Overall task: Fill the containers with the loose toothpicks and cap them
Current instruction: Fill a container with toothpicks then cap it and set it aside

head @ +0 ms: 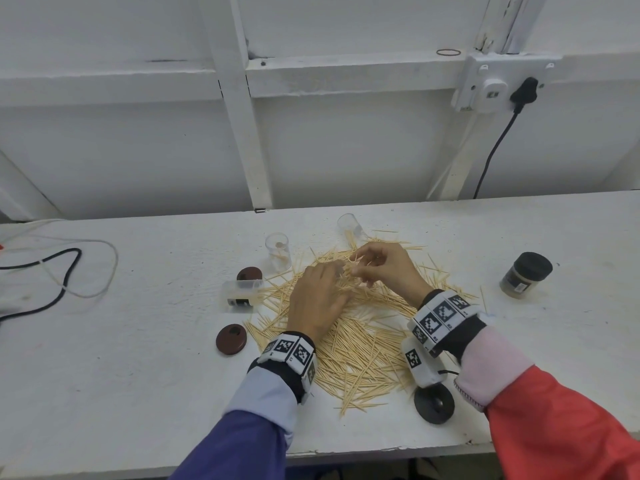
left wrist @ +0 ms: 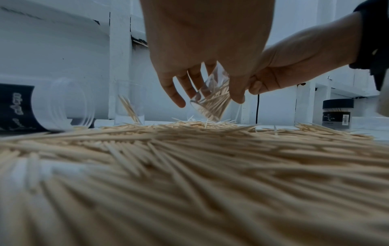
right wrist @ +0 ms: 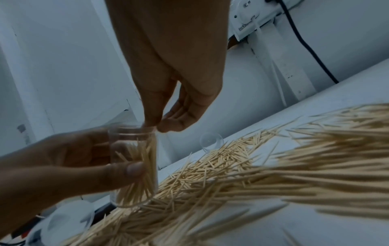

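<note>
A wide pile of loose toothpicks (head: 360,334) covers the middle of the white table (head: 138,375). My left hand (head: 341,271) grips a clear container (right wrist: 134,174) partly filled with toothpicks, held upright just above the pile; the same container (left wrist: 210,99) shows between the fingers in the left wrist view. My right hand (right wrist: 157,126) hovers at the container's mouth, its thumb and fingertips pinched together on a few toothpicks. In the head view both hands hide most of the container.
An upright clear container (head: 278,251), a tipped one (head: 351,226) and a labelled one on its side (head: 240,292) ring the pile. Two brown lids (head: 231,339) (head: 249,273) lie left, a black lid (head: 434,405) near my right wrist. A capped full container (head: 526,275) stands right. Cables (head: 59,282) trail left.
</note>
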